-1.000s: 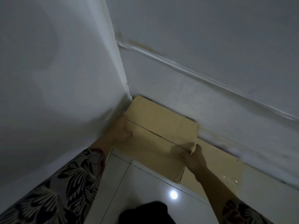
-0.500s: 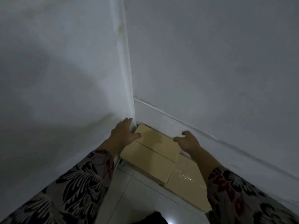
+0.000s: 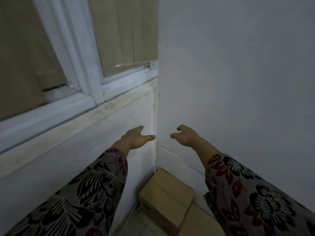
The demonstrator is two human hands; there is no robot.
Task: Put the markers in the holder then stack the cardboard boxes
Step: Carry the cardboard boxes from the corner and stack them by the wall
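A tan cardboard box [image 3: 166, 196] lies in the corner where two white walls meet, resting on top of a larger flat cardboard box [image 3: 200, 222] on the floor. My left hand [image 3: 136, 137] hovers well above the boxes near the corner, fingers apart and holding nothing. My right hand [image 3: 186, 135] is raised at the same height on the other side of the corner, fingers loosely curled and empty. Both arms wear floral sleeves. No markers or holder are in view.
A white-framed window [image 3: 81, 79] with beige blinds fills the upper left, with a sill [image 3: 68, 123] below it. A plain white wall [image 3: 238, 74] takes up the right side. A strip of tiled floor [image 3: 134, 225] shows beside the boxes.
Both hands let go of the upper box and rose away from it. The view lifted from the floor corner up the walls, bringing the window into sight.
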